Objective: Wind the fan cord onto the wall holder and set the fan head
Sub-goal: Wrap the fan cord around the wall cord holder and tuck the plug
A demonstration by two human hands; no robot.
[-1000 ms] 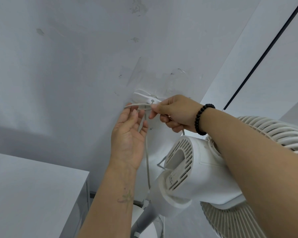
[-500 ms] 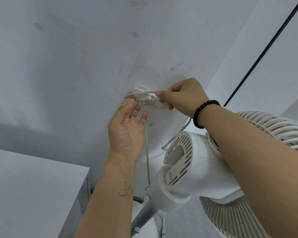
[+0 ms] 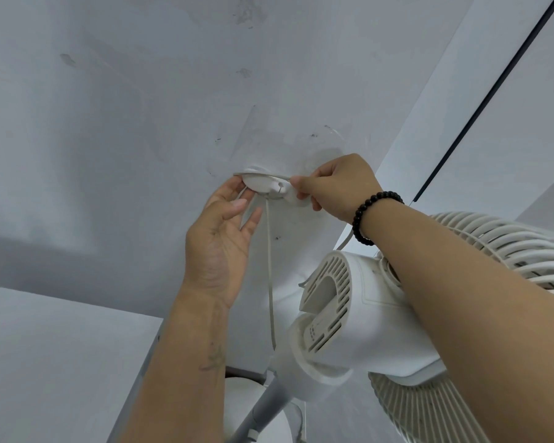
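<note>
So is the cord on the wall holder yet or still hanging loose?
Partly on: the cord loops over the wall holder, the right hand pinching it; the rest hangs.

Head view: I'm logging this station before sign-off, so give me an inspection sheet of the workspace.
Surface: wall, scuffed.
Job's things: wall holder with cord looped over it; fan head below.
Clutter: nothing seen.
Grippers: right hand pinches the cord at the holder; left hand open beneath, fingertips at the holder.
Cables: cord hangs straight down toward the fan pole.
Surroundings: white cabinet, black strip.
</note>
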